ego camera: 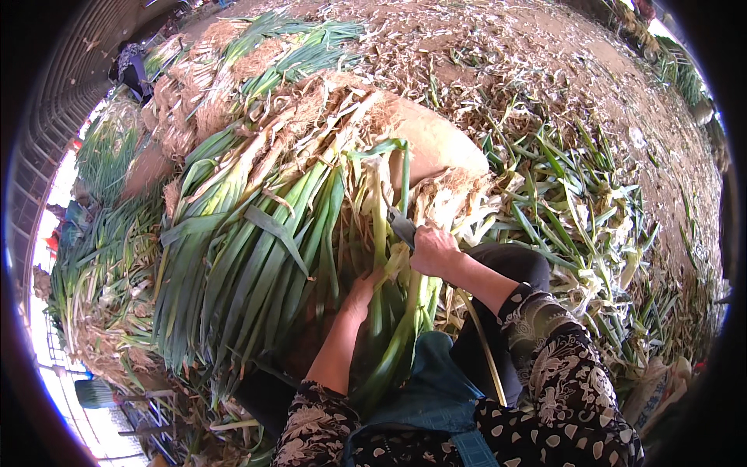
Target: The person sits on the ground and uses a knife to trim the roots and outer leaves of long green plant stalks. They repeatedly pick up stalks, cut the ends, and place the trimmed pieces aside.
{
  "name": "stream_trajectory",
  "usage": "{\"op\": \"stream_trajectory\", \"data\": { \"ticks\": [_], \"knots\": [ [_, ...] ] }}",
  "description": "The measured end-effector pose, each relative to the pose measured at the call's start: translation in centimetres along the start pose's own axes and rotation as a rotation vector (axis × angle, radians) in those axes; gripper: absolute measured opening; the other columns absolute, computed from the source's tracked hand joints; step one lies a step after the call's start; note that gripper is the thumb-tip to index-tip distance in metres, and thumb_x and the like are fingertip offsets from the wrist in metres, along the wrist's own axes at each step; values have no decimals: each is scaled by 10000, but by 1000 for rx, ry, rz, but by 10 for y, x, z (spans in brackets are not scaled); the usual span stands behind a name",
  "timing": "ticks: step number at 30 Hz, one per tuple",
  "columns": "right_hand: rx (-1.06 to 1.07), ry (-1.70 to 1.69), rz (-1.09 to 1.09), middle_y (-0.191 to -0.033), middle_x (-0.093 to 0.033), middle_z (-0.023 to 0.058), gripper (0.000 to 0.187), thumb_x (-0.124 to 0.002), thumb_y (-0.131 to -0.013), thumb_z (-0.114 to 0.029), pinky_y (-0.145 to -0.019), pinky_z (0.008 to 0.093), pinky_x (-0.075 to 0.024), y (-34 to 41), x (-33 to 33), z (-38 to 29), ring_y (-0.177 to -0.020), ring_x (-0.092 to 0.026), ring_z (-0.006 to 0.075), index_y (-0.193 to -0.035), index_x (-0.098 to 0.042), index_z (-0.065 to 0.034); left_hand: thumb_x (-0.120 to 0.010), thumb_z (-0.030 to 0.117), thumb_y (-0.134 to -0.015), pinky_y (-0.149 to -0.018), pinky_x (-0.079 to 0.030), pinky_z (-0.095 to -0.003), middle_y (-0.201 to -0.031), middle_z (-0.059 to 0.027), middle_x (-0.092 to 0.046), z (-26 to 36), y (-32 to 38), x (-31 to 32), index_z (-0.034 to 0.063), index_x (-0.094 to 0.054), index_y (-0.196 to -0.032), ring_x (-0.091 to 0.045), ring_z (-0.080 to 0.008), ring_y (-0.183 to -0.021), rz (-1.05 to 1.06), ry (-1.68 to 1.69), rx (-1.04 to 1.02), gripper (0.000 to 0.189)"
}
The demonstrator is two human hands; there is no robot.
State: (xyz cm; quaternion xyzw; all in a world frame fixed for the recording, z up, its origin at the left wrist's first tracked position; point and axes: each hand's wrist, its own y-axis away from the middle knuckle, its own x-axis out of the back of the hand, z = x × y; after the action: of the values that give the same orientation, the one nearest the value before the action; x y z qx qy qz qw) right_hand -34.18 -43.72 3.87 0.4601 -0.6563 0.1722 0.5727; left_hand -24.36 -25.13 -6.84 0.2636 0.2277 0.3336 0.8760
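Observation:
My left hand (363, 290) is closed around the stalk of a green onion (380, 233), a large leek-like plant, just left of my lap. The plant's pale root end points away from me and its green leaves hang down towards my apron. Close by on the right, my right hand (435, 251) grips a small tool with a grey metal blade (400, 225), probably a knife, whose tip is at the stalk. Its handle is hidden in my fist. To the left lies a large heap of green onions (251, 257) with dry roots and husks.
Stripped leaves and husks (572, 216) are piled on the right. More onion bundles (204, 87) lie at the upper left and along the left side. Husk litter (525, 52) covers the earth floor beyond. A partly visible person (133, 67) is at the far upper left.

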Motion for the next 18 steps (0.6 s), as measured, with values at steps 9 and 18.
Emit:
{"op": "stream_trajectory", "data": {
  "ticks": [9,18],
  "knots": [
    [-102,-112,-79,-967,-678,187,390,-673,-760,-285,-829,395,-532,-19,-3,1,-958,-664,314,-999,-662,22,-681,358,-852,-966,-397,-319,-1150,-115,-645,-31,19,-3,-13,-616,-1182,-564,-215,-1083,7,-274,-150,501],
    [-65,-167,-122,-980,-681,216,302,-607,-717,-172,-842,409,-526,-24,-4,9,-960,-658,352,-933,-690,23,-603,342,-916,-994,-377,-311,-1207,-119,-618,-81,17,9,-11,-557,-1271,-539,-199,-1117,-79,-216,-103,502]
  ]
}}
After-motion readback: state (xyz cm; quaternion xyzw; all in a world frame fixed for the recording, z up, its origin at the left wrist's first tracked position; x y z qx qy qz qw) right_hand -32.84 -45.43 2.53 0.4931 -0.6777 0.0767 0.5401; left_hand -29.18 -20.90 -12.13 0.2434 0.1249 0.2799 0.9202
